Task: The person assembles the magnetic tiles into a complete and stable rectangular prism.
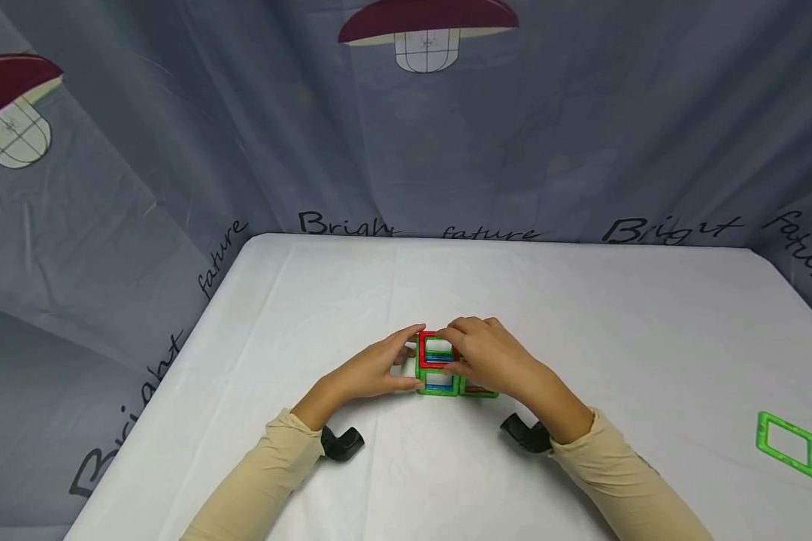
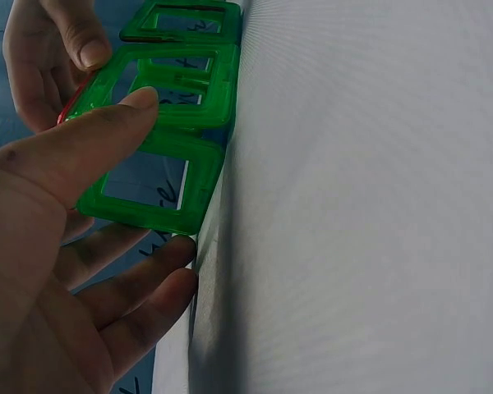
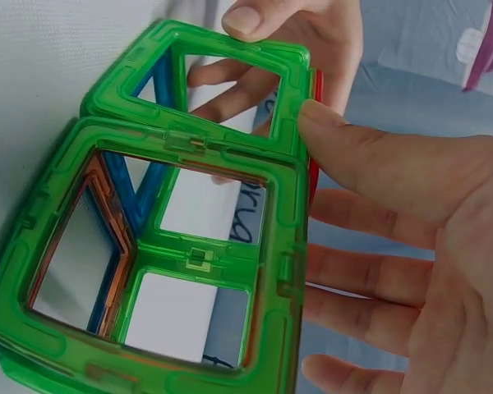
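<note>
A low block of magnetic tiles stands on the table, its green magnetic tiles (image 1: 440, 391) facing me in two side-by-side cells. A red magnetic tile (image 1: 422, 352) lies on top of the left cell. Inside, a blue tile (image 3: 150, 195) and an orange tile (image 3: 120, 238) show through the frames. My left hand (image 1: 374, 368) holds the block's left end, thumb on the front tile and fingers behind. From the right, my right hand (image 1: 492, 355) pinches the red tile, its thumb at the front top edge. That hand covers much of the right cell in the head view.
One loose green tile (image 1: 762, 432) lies flat at the far right of the white table (image 1: 582, 300). Black wrist camera mounts (image 1: 343, 445) sit below both wrists. A grey-blue curtain (image 1: 298, 135) with lettering surrounds the table's back and sides.
</note>
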A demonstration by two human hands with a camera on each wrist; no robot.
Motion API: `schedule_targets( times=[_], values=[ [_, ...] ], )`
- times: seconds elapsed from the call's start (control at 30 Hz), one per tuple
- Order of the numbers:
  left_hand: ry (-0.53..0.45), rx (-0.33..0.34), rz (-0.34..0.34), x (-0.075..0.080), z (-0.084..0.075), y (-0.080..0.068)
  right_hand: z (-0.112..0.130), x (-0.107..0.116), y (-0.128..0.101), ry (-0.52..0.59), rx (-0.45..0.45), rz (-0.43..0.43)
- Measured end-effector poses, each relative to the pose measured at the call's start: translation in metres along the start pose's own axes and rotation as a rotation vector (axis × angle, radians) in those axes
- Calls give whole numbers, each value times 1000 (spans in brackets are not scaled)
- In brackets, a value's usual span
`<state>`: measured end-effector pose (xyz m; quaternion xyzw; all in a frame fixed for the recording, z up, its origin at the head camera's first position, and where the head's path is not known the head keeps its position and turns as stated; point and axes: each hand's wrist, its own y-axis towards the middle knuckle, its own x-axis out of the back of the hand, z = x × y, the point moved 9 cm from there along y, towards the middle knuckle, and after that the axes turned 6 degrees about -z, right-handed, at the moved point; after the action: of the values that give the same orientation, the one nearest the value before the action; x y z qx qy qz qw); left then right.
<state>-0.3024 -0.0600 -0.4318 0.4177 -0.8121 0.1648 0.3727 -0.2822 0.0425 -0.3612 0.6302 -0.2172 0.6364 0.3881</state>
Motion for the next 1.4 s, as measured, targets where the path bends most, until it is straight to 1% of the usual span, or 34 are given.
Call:
schedule_targets(
  times=[0.33,0.53,0.77,1.07,1.2,1.4],
  values=[
    [6,5,7,0,-1,1,1,1,-1,27,-5,12],
    [26,-8,2,1,-3,1,2,0,-1,28,-2,32],
    [41,-6,1,0,-2,2,3,-1,-2,17,8,43],
    [42,-21,-3,0,-3,1,1,-2,-2,28,-8,68],
    [39,-16,2,0,-4,1,-2,-1,-4,68,-15,59],
    [36,-20,0,0,-5,1,-15,4,-12,140,-58,33]
  ],
)
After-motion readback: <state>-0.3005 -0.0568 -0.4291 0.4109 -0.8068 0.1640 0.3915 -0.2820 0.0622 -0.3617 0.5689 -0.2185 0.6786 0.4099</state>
